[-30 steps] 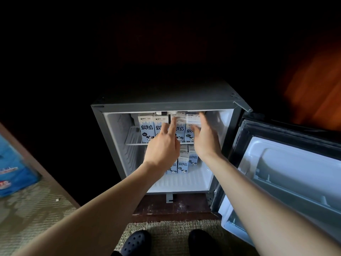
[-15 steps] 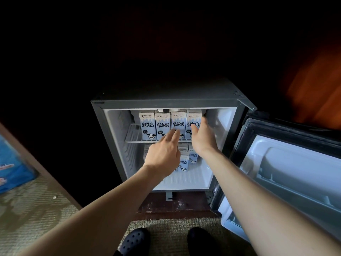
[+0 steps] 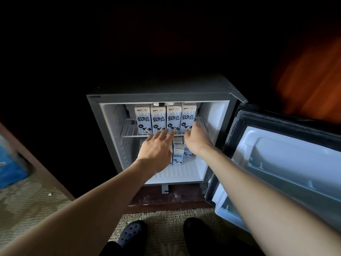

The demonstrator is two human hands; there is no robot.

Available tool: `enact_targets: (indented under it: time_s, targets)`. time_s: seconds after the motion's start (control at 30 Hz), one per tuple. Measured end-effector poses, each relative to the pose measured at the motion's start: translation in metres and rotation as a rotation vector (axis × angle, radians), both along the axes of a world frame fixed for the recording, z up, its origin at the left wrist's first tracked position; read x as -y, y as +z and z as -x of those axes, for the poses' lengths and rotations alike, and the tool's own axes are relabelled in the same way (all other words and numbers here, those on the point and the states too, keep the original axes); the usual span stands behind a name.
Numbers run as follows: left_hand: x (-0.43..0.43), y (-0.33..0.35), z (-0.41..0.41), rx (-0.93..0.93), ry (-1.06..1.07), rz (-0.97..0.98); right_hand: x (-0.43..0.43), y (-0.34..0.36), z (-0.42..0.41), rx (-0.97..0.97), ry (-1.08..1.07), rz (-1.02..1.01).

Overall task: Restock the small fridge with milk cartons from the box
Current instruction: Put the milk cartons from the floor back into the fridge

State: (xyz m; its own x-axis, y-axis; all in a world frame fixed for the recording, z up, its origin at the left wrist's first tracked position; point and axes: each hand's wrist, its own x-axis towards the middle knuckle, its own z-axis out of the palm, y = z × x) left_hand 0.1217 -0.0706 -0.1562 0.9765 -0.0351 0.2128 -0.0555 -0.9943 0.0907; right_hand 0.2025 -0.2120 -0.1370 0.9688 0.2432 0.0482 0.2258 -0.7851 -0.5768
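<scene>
A small grey metal fridge (image 3: 162,85) is standing open in a dark room, its white plastic interior ribbed along the left wall and floor. The door (image 3: 287,163) is swinging out to the right, showing a smooth moulded white liner edged by a black rubber seal. On the white wire shelf (image 3: 129,130) four tall rectangular cartons (image 3: 165,119) are standing upright side by side in a tight row, glossy blue-and-white paper printed with a cartoon cow. More of the same cartons (image 3: 178,154) are standing on the fridge floor below, partly hidden behind the hands.

The left hand (image 3: 156,148) is reaching in palm down, fingers spread loosely and holding nothing; its fingertips (image 3: 172,133) are lying at the shelf's front edge, at the base of the middle two cartons. The right hand (image 3: 197,139) is cupping loosely at the lower right corner of the rightmost carton, thumb along its side; whether it is actually gripping cannot be told.

Near the feet, dark perforated clogs (image 3: 132,233) are resting on coarse woven carpet (image 3: 166,217). At far left a blurred blue box (image 3: 9,163) is lying on the carpet.
</scene>
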Motion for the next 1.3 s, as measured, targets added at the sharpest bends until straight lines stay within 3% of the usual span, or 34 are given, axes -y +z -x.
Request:
enact_targets:
  time_s: [0.23,0.43,0.83,1.3]
  targets:
    - [0.006,0.035,0.035,-0.042,-0.056,-0.038,0.042,0.038,0.052,-0.133,0.246,0.133]
    - [0.041,0.089,0.081,-0.036,-0.179,-0.059,0.105,0.090,0.131,-0.103,0.232,0.157]
    - [0.202,0.133,0.145,-0.027,-0.524,-0.115,0.298,0.092,0.256,0.025,-0.105,0.030]
    - [0.378,0.061,0.173,-0.177,-0.784,-0.156,0.421,0.028,0.320,-0.040,-0.297,-0.006]
